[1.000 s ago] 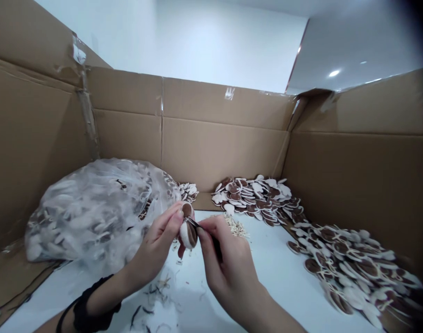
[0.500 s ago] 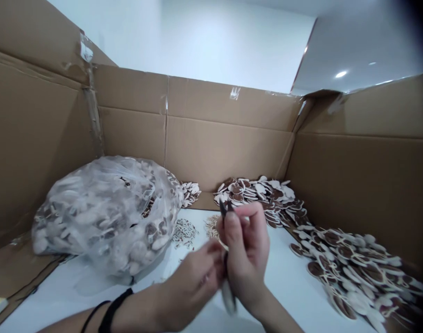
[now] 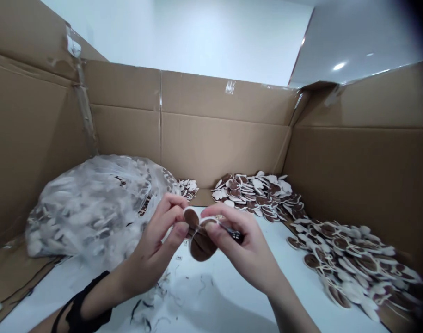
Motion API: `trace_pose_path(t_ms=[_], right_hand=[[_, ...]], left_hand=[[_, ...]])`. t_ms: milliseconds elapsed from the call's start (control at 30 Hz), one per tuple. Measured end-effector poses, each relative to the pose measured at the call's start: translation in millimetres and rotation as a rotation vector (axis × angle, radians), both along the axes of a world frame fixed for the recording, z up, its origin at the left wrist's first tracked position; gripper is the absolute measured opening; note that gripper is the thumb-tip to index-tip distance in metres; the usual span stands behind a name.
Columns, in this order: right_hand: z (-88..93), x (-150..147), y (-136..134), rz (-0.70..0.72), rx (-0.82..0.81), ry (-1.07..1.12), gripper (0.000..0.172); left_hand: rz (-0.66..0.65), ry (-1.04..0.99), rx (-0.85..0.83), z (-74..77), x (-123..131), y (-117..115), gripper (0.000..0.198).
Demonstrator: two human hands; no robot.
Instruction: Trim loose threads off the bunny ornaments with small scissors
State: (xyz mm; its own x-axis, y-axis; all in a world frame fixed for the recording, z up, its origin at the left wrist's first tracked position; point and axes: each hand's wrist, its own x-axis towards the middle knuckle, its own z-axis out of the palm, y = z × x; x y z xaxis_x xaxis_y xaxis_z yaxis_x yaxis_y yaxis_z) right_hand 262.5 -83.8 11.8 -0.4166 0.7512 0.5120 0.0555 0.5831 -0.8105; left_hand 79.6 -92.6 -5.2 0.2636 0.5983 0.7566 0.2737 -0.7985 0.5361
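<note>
In the head view, the left hand (image 3: 159, 240) and the right hand (image 3: 242, 252) are pinching a brown-and-white patch (image 3: 200, 244) between them, just above the white table (image 3: 284, 282), each grip clamped on its edge, the right also tucking a small dark tool (image 3: 234, 234) under its fingers. Holding the patch taut, tool tip turned away from the fingertips, is likely serving best here

The left hand (image 3: 156, 240) rises from the lower left on a forearm angled up and to the right, thumb and fingertips pinched together. The right hand (image 3: 242, 252) faces it from the lower right, wrist bent and fingertips almost touching the left's. Its fingers are closed in a pinch, the lower ones apparently curled under.
</note>
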Motion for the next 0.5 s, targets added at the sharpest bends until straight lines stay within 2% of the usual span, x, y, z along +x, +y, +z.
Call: trace_pose_path(t_ms=[100,167,300,500], right_hand=[[-2.6,-6,1,0.181,-0.114,0.047,0.027],[-5.0,-11,1,0.214,-0.135,0.157,0.026],[-9.4,-19,0,0.193,-0.130,0.358,0.023],[-11.8,-28,0,0.089,-0.117,0.445,0.023]], left_hand=[[0.049,0.018,0.046,4.4,-4,-2,0.022],[0.056,0.033,0.043,6.4,-6,-5,0.022],[0.022,0.046,0.020,7.5,-5,-9,0.025],[-0.020,0.071,0.053,7.7,-2,-9,0.024]])
